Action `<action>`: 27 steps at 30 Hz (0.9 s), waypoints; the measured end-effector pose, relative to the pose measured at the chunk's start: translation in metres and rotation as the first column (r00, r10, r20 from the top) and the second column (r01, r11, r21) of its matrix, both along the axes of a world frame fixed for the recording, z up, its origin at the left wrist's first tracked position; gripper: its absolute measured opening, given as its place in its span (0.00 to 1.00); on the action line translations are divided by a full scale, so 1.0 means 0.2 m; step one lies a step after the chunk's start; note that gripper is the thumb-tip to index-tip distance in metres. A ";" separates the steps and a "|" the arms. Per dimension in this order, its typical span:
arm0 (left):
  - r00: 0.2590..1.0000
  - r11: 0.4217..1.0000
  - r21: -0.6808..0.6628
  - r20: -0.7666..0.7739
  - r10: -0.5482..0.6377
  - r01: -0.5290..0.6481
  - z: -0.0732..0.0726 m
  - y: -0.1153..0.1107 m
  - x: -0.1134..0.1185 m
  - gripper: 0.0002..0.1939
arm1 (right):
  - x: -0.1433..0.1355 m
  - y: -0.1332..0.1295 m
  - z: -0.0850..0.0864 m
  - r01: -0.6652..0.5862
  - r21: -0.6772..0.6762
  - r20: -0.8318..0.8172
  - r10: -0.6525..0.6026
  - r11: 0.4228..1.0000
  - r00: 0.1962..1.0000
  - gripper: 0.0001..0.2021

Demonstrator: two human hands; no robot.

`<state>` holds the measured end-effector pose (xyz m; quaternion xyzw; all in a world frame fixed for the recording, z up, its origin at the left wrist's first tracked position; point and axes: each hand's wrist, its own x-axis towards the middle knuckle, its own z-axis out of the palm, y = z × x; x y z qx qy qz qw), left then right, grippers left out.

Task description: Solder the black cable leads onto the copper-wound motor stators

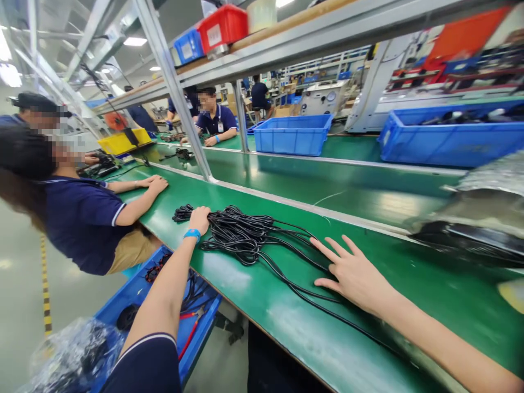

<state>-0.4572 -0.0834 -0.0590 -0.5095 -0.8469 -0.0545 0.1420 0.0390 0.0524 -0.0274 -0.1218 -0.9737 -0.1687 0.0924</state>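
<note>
Black cables [241, 232] lie in a bundled heap on the green tabletop [229, 281], with several strands trailing toward the lower right. My left hand [200, 220], with a blue band at the wrist, is closed around the left part of the bundle; a bunched end sticks out beyond it. Over the trailing strands, my right hand [347, 270] is spread with its fingers apart, holding nothing. Whether its fingertips touch the cables I cannot tell.
A blue drawer-like bin [204, 333] with cables and red-handled pliers [191, 333] sits below the table edge. Co-workers sit at left [82, 218] and across. A metal post [176, 90] rises behind the cables. Blue crates [292, 135] stand beyond; a blurred dark object [470, 240] is at right.
</note>
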 end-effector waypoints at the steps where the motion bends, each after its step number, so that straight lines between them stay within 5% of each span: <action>1: 1.000 1.000 -0.001 -0.002 -0.006 0.006 0.00 0.00 0.00 0.14 | 0.07 0.01 -0.01 0.010 -0.014 0.001 -0.010 1.000 1.000 0.29; 6: 1.000 1.000 -0.005 -0.017 -0.023 0.023 0.00 0.01 -0.01 0.13 | 0.37 0.06 -0.03 0.064 -0.121 -0.071 -0.073 0.991 0.995 0.31; 9: 0.999 1.000 -0.011 -0.028 -0.017 0.017 0.00 0.01 -0.02 0.13 | 0.36 0.05 0.01 0.047 -0.166 -0.172 -0.076 0.985 0.982 0.29; 16: 0.999 1.000 -0.010 -0.037 -0.003 0.003 0.00 0.01 -0.01 0.13 | -0.26 0.01 0.10 -0.068 -0.289 -0.253 -0.007 0.955 0.967 0.13; 19: 0.999 1.000 -0.004 -0.031 -0.011 0.011 0.01 0.02 0.00 0.13 | -0.52 0.03 0.05 -0.051 -0.301 -0.235 -0.023 0.952 0.972 0.19; 27: 0.999 1.000 -0.006 -0.034 0.011 -0.011 0.00 0.02 -0.01 0.13 | -0.68 0.04 -0.02 0.048 -0.302 -0.166 -0.102 0.952 0.981 0.15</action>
